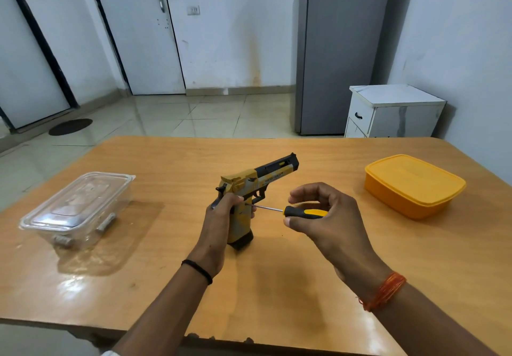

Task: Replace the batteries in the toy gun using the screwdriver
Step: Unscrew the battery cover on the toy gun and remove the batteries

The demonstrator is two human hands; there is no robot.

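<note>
White walls, a closed door and a tall grey refrigerator (335, 51) stand behind a wooden desk (171, 286) on a pale tiled floor, with a small white cabinet (388, 111) beside the refrigerator. Near the middle of the desk the toy gun (257, 181), yellow and black, stands upright with the base of its grip resting on the desk and its barrel pointing away and to the right. The left hand (221, 217) wraps its fingers around the grip from the left side. The right hand (324, 211) pinches the yellow-and-black handle of the screwdriver (293, 211) between thumb and curled fingers, holding it nearly level, its metal tip touching the side of the grip just below the trigger guard. A clear plastic container (80, 206) with its lid on sits at the left of the desk, with small cylindrical items visible inside. A yellow lidded box (412, 186) sits at the right, well apart from the hands.
</note>
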